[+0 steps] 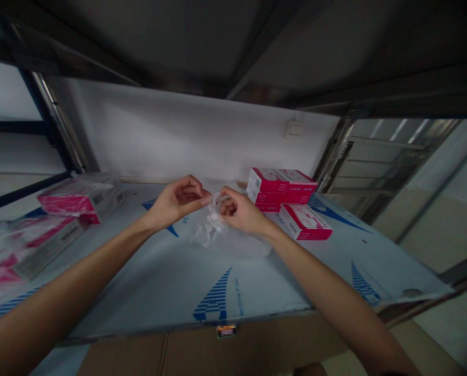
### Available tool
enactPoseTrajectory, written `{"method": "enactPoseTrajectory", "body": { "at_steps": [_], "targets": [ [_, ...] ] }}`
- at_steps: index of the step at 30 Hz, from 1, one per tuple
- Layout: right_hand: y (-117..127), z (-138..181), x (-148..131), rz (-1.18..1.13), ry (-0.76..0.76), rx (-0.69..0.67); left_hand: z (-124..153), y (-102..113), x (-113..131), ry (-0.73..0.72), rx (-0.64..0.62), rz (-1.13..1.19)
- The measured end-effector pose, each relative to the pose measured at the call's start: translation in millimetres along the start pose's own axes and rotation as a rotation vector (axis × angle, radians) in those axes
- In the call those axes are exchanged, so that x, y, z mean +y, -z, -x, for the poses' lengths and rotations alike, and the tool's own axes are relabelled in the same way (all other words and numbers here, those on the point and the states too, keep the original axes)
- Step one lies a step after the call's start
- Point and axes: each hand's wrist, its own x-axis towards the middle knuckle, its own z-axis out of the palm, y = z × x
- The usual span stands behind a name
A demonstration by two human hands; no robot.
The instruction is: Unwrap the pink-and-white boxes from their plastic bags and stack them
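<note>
Both hands meet over the middle of the shelf at a clear plastic bag (209,230), crumpled and gathered at its top. My left hand (181,198) has thumb and forefinger pinched on the bag's edge, the other fingers curled. Closed round the gathered part from the right is my right hand (241,210). The bag's lower part spreads over the shelf, and I cannot make out anything inside it. Just right of my right hand stand stacked pink-and-white boxes (272,190), with a single pink-and-white box (306,222) lying in front of them.
At the left lie pink-and-white boxes in clear plastic (71,201), (49,237). The shelf board (159,292) wears blue-printed protective film. A dark upper shelf (202,47) hangs low overhead. Metal posts (335,146) stand at the sides, and a white wall (178,136) closes the back.
</note>
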Motion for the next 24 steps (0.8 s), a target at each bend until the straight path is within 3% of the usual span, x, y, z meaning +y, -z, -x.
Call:
{"method": "enactPoseTrajectory", "body": {
  "at_steps": [2, 5, 10, 15, 20, 24],
  "targets": [
    [3.9, -3.2, -1.0, -0.053, -0.022, 0.17, 2.0, -4.8, -1.9, -0.058, 0.027, 0.011],
    [12.6, -5.4, 2.5, -0.148, -0.09, 0.376, 8.0, -7.5, -11.1, -0.081, -0.056, -0.053],
    [31.5, -0.6, 17.9, -0.43, -0.14, 0.456, 11.9, -5.9, -33.8, -0.054, -0.118, -0.265],
    [56.4, 3.7, 21.8, -0.742, -0.092, 0.648, 11.9, -5.1, -36.5, -0.043, -0.227, -0.257],
    [81.2, 9.2, 21.5, -0.811, -0.05, 0.768, 13.8, -4.0, -29.2, 0.079, -0.159, -0.021],
    [89.5, 13.1, 26.3, -0.769, -0.026, 0.801, 11.8, 1.0, -27.9, 0.128, -0.186, -0.035]
  ]
}}
